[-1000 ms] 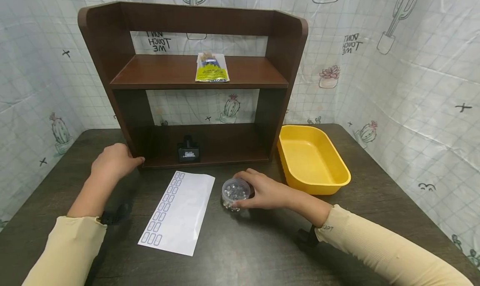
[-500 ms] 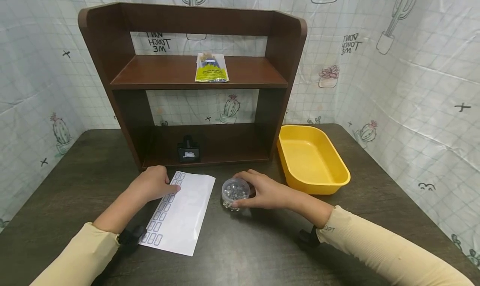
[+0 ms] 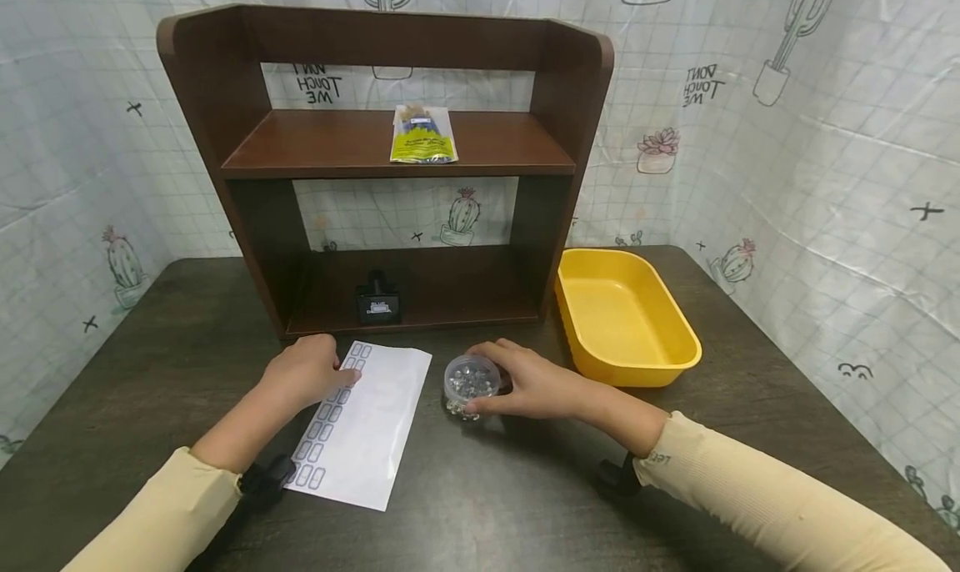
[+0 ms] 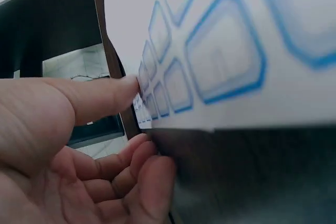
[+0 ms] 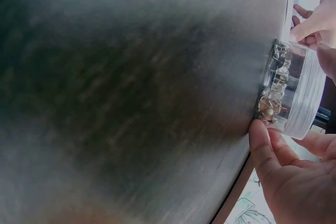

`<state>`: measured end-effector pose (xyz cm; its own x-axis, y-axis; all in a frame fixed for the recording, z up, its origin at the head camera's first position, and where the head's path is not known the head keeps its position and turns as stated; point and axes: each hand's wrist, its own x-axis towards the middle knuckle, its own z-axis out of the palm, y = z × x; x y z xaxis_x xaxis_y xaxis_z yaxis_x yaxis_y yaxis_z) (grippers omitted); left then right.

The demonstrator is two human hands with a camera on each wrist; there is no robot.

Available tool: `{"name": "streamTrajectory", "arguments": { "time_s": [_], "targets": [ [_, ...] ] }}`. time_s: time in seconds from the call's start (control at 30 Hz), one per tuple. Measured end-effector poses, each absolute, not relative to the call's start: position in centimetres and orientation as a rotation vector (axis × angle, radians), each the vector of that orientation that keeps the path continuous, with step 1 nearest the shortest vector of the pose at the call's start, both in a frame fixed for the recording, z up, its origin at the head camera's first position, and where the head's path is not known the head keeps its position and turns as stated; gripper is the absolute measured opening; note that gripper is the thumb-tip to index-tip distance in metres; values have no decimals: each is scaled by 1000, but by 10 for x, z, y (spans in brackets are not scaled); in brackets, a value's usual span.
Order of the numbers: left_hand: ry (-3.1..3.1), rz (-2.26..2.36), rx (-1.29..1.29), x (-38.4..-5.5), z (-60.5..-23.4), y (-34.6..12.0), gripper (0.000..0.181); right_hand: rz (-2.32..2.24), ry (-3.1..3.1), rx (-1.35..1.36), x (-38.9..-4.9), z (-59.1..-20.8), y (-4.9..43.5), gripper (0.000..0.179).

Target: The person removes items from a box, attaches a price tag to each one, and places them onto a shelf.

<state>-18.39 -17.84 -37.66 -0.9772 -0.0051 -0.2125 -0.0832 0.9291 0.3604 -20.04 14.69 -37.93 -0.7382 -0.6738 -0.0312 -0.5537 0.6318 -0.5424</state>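
A white sheet of paper [image 3: 378, 430] with blue rounded outlines down its left side lies on the dark table. My left hand [image 3: 306, 372] pinches its left edge, thumb over the printed outlines; in the left wrist view the other fingers [image 4: 155, 184] curl beside the edge. A small clear round jar [image 3: 471, 378] with shiny metallic bits inside stands right of the sheet. My right hand [image 3: 536, 384] grips the jar from its right side, and the right wrist view shows fingertips [image 5: 258, 136] against its base.
A dark brown two-tier shelf [image 3: 397, 172] stands behind, with a yellow-labelled packet [image 3: 423, 137] on its upper board and a black stamp-like object [image 3: 378, 301] on its lower one. A yellow tray [image 3: 609, 370] sits right of the shelf.
My left hand has come from the shelf's left corner, rightward and toward me, onto the sheet's left edge. The right hand has stayed on the jar.
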Motion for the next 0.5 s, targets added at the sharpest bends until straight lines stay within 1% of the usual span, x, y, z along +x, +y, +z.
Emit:
{"name": "streamTrajectory", "arguments": {
  "time_s": [0.07, 0.3, 0.5],
  "targets": [
    [2898, 513, -72, -183, -376, -176, 36, -755, 2625, -1005, -201, -379, 147, 72],
    [2924, 495, -74, -181, -375, -174, 31, -753, 2627, -1006, -201, -379, 147, 71],
    [2870, 576, -92, -182, -377, -180, 32, -747, 2614, -1011, -201, -377, 145, 72]
  ]
}}
